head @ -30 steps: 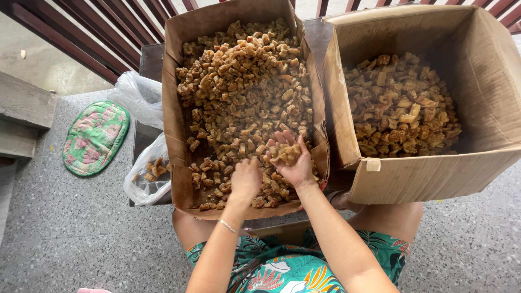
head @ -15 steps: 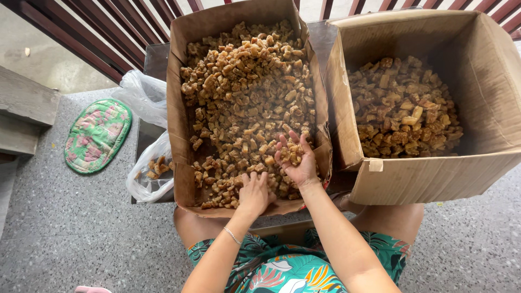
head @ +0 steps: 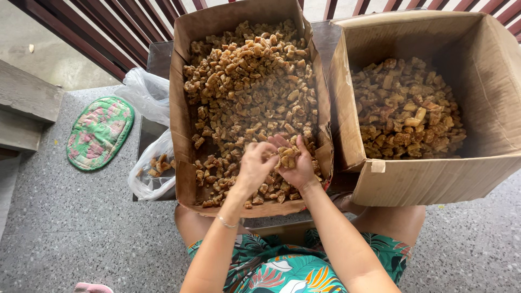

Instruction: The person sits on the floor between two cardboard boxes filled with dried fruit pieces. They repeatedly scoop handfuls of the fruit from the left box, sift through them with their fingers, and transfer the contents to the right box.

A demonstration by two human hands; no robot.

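With the right hand (head: 296,165) cupping brown fried pieces (head: 286,158) over the left box (head: 182,108)'s near end and the left hand (head: 255,165) pinching at them, bits are risking spilling past the torn corner.

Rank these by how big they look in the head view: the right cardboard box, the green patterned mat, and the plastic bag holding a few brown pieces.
1. Right cardboard box, clearly largest.
2. Green patterned mat.
3. Plastic bag with brown pieces; partly hidden behind the left box, so close to the mat.
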